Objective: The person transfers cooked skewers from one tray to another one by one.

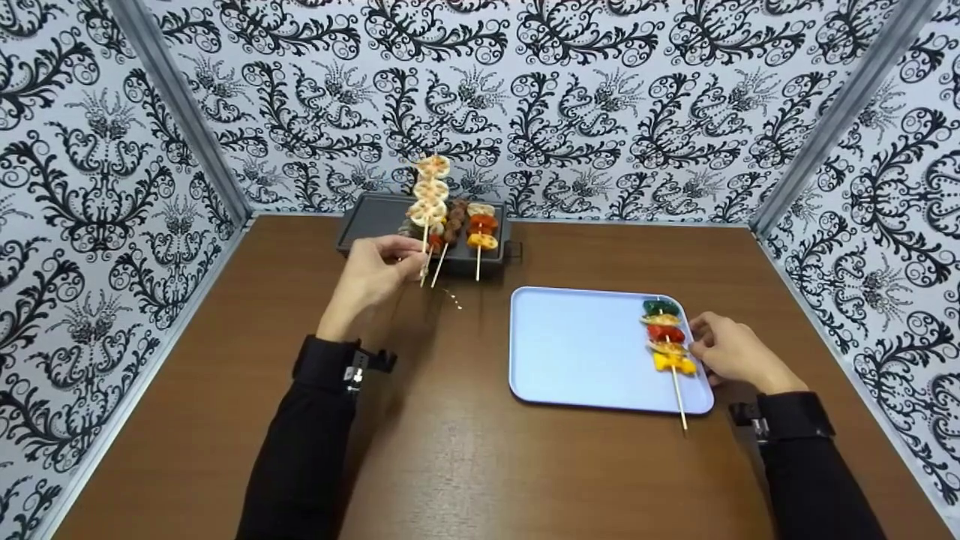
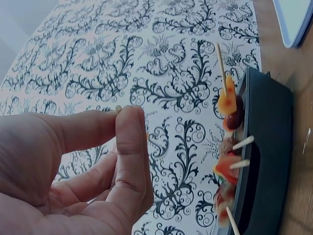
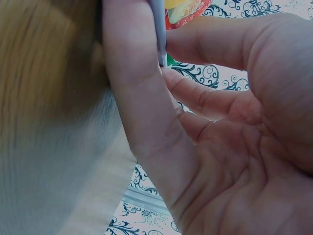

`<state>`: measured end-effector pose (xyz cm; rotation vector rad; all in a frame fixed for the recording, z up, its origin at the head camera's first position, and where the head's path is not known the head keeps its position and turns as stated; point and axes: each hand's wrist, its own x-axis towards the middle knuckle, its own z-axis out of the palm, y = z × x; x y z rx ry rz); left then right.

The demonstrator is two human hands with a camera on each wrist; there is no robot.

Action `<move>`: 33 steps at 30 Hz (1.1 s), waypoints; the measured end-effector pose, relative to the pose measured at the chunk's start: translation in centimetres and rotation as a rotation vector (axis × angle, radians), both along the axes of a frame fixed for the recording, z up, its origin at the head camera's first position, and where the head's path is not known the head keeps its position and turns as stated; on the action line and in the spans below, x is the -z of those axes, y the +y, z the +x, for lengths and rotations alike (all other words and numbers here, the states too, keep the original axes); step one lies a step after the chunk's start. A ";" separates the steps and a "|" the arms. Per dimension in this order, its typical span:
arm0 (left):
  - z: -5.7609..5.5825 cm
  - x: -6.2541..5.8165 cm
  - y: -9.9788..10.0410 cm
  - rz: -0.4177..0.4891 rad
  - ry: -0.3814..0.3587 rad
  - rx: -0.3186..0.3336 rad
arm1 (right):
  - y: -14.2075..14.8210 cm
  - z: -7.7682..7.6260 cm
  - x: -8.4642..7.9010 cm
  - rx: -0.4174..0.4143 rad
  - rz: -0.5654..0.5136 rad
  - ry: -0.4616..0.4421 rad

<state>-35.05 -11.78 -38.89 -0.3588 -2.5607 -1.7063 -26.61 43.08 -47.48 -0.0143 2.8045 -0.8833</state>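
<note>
My left hand (image 1: 375, 276) pinches the wooden stick of a skewer with pale round slices (image 1: 430, 191), held upright over the left front of a dark grill plate (image 1: 379, 217). In the left wrist view the stick's end (image 2: 118, 108) shows between thumb and forefinger. My right hand (image 1: 731, 349) grips the right rim of a pale blue tray (image 1: 581, 349). The right wrist view has the tray's edge (image 3: 160, 29) between thumb and fingers. On the tray's right side lies a vegetable skewer (image 1: 665, 335), green, red and yellow, its stick jutting over the front rim.
More skewers lie on the grill, among them a brown meat skewer (image 1: 454, 219) and a red and yellow skewer (image 1: 482, 225), sticks pointing forward. A small wire handle (image 1: 514, 250) juts from the grill's right side. Patterned walls (image 1: 562, 112) border the brown table (image 1: 450, 465).
</note>
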 end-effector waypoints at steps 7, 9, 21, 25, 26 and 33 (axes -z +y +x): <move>0.7 0.0 1.2 -0.041 0.009 0.022 | -0.1 0.1 0.1 0.001 -0.011 -0.011; 0.9 0.1 1.5 -0.042 0.010 0.028 | -0.1 0.1 0.0 -0.001 -0.007 -0.010; 1.5 0.5 3.4 0.006 -0.036 0.102 | 0.0 -0.1 -0.1 -0.004 -0.006 -0.017; 1.8 0.6 4.0 -0.015 -0.021 0.124 | 0.0 -0.1 -0.2 -0.007 0.001 -0.016; 1.9 0.6 4.2 -0.026 -0.015 0.125 | 0.0 -0.1 -0.2 -0.008 0.004 -0.015; 2.4 0.9 5.4 -0.002 -0.017 0.157 | 0.1 -0.1 -0.2 -0.002 0.005 -0.024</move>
